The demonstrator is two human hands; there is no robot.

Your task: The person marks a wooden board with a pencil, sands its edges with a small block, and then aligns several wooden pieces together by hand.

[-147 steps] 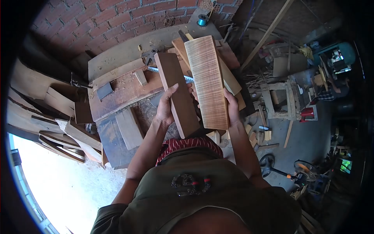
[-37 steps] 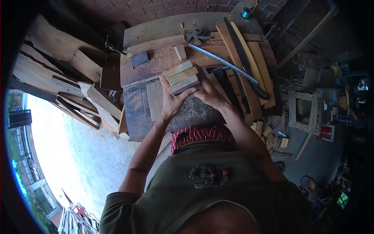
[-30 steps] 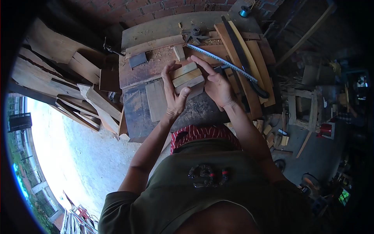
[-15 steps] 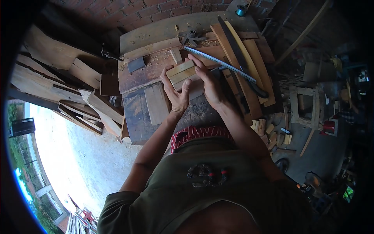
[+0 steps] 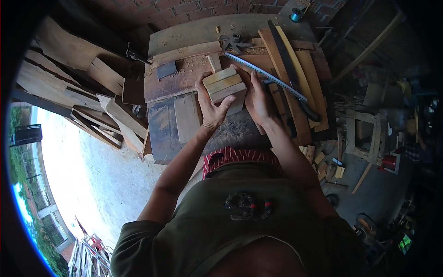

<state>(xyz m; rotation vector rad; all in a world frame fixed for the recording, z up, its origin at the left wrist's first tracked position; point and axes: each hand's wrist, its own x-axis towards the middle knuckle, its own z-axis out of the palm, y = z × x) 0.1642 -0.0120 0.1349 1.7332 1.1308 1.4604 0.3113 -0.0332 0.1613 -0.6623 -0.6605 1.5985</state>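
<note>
My left hand (image 5: 213, 107) is closed around a small stack of wooden blocks (image 5: 223, 83), its thumb on the near face and its fingers along the left side. The top piece is pale yellowish; a greyer side face shows below it. My right hand (image 5: 259, 100) is at the right side of the blocks, fingers stretched and apart, one fingertip reaching behind the far corner. Whether its palm touches the wood is hidden. Underneath is the dark workbench (image 5: 164, 122), with a flat board (image 5: 187, 118) left of the blocks.
A tape measure strip (image 5: 267, 75) slants across the bench, beside a handsaw (image 5: 288, 64) lying on long planks (image 5: 318, 92). A dark rectangular piece (image 5: 166, 70) and a metal star-shaped part (image 5: 236, 42) lie among shavings. Boards (image 5: 110, 76) lean at the left; offcuts (image 5: 320, 159) litter the floor.
The blocks have tilted, so more of their side face shows. My right hand has loosened and shifted slightly right, its fingers straighter. My left hand keeps its grip.
</note>
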